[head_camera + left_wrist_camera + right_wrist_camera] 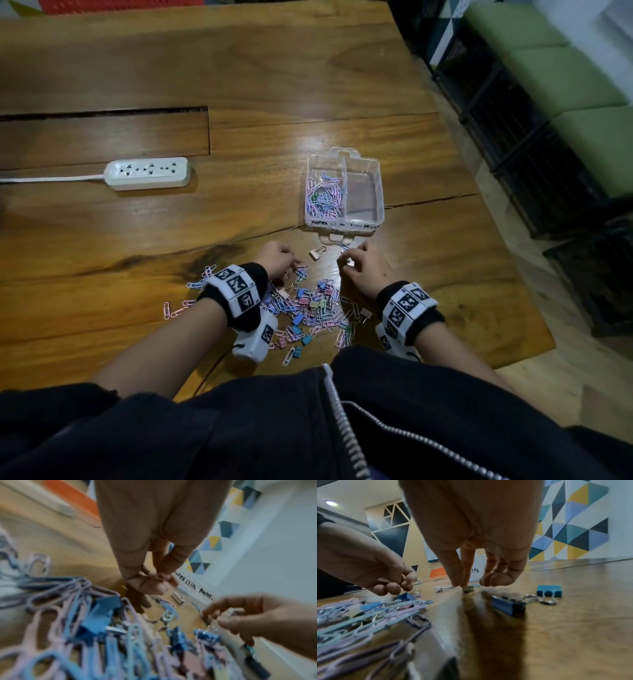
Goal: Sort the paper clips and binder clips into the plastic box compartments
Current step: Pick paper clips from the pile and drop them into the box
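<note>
The plastic box (344, 192) sits on the tabletop (239, 85) just beyond both hands, its left compartment (324, 197) holding a heap of pastel paper clips, its right compartment (363, 195) bare, so no binder clips are sorted yet by the look of it. The front wall carries handwritten labels, too small to read fully here. Nearer the person lies the mixed pile (308, 308): paper clips and binder clips tangled together, which is likely why both hands work at its far edge, where pieces lie loose. A pink binder clip (317, 253) lies alone between the hands and the box. The right hand (364, 270) comes down with thumb and forefinger pinching a small binder clip (468, 588) against the wood, its other fingers curled clear. Two blue binder clips (508, 606) rest just beside it. The left hand (277, 258) has fingers curled at the pile's edge; the blur hides whether it holds anything. Off to the left, a white power strip (148, 173).
</note>
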Available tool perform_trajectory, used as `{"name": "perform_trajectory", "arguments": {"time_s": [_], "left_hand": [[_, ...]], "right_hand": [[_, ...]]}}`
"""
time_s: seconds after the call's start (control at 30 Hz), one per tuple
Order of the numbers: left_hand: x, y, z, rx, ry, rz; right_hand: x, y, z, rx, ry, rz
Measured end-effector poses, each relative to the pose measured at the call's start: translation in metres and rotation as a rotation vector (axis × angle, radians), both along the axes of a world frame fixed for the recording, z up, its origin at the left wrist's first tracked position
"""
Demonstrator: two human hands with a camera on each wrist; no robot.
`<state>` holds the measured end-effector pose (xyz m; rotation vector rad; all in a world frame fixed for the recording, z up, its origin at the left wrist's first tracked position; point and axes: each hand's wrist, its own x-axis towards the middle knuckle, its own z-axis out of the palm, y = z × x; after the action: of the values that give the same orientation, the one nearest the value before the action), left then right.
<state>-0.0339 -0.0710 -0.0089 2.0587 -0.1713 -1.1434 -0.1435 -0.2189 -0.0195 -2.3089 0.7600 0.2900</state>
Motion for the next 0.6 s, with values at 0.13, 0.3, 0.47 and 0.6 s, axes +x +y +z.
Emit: {"name": "perform_trajectory", "arguments": {"time_s": [0.13, 0.3, 0.47, 0.6], "left_hand": [[0.003, 0.001, 0.005, -0.076, 0.083, 0.082], [-0.010, -0.001, 0.001, 0.214, -0.470, -0.430], [-0.013, -0.002, -0.005, 0.251, -0.594, -0.492], [-0.018, -0.003, -0.005, 0.338, -0.721, -0.704]], "right_hand": [[-0.007, -0.008, -0.002, -0.054, 0.010, -0.033], [0.008, -0.001, -0.001, -0.152, -0.052, 0.023], [0.021, 0.008, -0.007, -0.380, 0.041, 0.181], [0.024, 0.011, -0.009, -0.416, 0.016, 0.211]]}}
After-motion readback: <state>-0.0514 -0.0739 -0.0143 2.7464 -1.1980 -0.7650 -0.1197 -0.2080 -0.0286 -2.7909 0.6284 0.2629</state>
